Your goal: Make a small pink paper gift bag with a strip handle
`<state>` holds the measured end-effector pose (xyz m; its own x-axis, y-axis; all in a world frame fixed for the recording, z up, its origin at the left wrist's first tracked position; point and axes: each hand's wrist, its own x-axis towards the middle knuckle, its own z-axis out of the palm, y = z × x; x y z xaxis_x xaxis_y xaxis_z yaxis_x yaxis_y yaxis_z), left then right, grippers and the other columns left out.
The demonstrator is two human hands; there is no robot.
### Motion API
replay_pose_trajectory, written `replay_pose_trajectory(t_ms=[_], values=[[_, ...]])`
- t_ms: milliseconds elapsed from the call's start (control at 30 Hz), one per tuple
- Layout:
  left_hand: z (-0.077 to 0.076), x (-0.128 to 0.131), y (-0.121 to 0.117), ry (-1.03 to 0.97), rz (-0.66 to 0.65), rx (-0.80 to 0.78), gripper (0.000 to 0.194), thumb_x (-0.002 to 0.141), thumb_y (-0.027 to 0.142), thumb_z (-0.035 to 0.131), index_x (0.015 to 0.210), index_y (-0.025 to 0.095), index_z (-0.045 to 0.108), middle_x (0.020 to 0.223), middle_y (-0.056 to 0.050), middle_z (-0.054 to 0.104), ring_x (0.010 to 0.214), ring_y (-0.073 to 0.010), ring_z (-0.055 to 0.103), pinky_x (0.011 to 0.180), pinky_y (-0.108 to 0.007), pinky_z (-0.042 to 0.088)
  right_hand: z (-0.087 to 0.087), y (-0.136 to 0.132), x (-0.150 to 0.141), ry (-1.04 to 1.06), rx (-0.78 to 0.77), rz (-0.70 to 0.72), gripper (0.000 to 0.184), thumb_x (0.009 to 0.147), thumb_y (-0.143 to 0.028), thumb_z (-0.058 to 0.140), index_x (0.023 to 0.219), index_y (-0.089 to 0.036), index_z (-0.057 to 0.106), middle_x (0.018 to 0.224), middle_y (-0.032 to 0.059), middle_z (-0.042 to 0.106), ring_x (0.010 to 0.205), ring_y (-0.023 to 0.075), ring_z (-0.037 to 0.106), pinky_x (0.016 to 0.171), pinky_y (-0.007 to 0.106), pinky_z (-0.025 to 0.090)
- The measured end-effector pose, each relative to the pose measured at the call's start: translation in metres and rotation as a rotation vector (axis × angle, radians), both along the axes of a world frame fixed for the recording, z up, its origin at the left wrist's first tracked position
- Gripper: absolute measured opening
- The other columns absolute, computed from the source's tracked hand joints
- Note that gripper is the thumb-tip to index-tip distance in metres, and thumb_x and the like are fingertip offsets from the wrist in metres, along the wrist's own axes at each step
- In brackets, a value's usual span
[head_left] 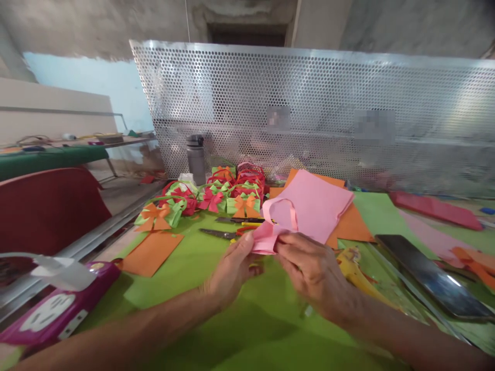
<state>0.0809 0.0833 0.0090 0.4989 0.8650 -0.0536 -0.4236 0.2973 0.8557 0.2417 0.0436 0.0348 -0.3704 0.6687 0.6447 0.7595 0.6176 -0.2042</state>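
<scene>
Between my two hands is a small pink paper bag (265, 242) with a looped strip handle standing up from it. My left hand (234, 268) pinches its left side, thumb on top. Closed on its right side is my right hand (315, 270), whose fingers partly cover the paper. Just behind the bag lie scissors (218, 233) with orange-red handles and a dark cutter (232, 220). A stack of pink sheets (317, 203) rests beyond my right hand, on top of orange paper (350, 226).
Several finished small bags with bows (211, 198) stand at the back left, near a grey bottle (196, 159). A purple power strip (62, 304) with a white plug sits at left. On the right are a phone (429, 273) and a banana peel (353, 265). A perforated metal panel (247, 87) rises behind.
</scene>
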Motion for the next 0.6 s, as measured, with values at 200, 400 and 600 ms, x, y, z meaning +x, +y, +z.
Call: replay_pose_trajectory(t_ms=[200, 400, 600], values=[[-0.008, -0.002, 0.003, -0.077, -0.143, 0.04, 0.026, 0.077, 0.039, 0.062, 0.096, 0.021, 0.064, 0.096, -0.007, 0.061, 0.089, -0.0198, 0.056, 0.074, -0.033, 0.045, -0.001, -0.001, -0.005, 0.214, -0.164, 0.13, 0.019, 0.086, -0.014, 0.045, 0.088, -0.02, 0.063, 0.08, 0.0017, 0.063, 0.08, 0.0128, 0.059, 0.074, 0.023, 0.046], [-0.003, -0.002, -0.003, -0.058, -0.316, -0.174, 0.048, 0.078, 0.061, 0.046, 0.098, 0.021, 0.063, 0.103, -0.009, 0.06, 0.097, -0.0237, 0.055, 0.071, -0.032, 0.041, 0.001, -0.005, -0.007, 0.401, -0.343, 0.11, 0.017, 0.087, -0.022, 0.046, 0.086, -0.02, 0.063, 0.078, -0.0008, 0.065, 0.071, 0.0119, 0.06, 0.065, 0.022, 0.047], [-0.004, 0.003, -0.01, -0.118, -0.357, -0.233, 0.049, 0.08, 0.062, 0.041, 0.095, 0.019, 0.062, 0.09, -0.008, 0.062, 0.085, -0.0215, 0.057, 0.07, -0.032, 0.039, -0.001, -0.008, -0.01, 0.457, -0.477, 0.138, 0.018, 0.088, -0.025, 0.046, 0.082, -0.02, 0.062, 0.076, -0.0007, 0.062, 0.07, 0.012, 0.057, 0.065, 0.023, 0.046]])
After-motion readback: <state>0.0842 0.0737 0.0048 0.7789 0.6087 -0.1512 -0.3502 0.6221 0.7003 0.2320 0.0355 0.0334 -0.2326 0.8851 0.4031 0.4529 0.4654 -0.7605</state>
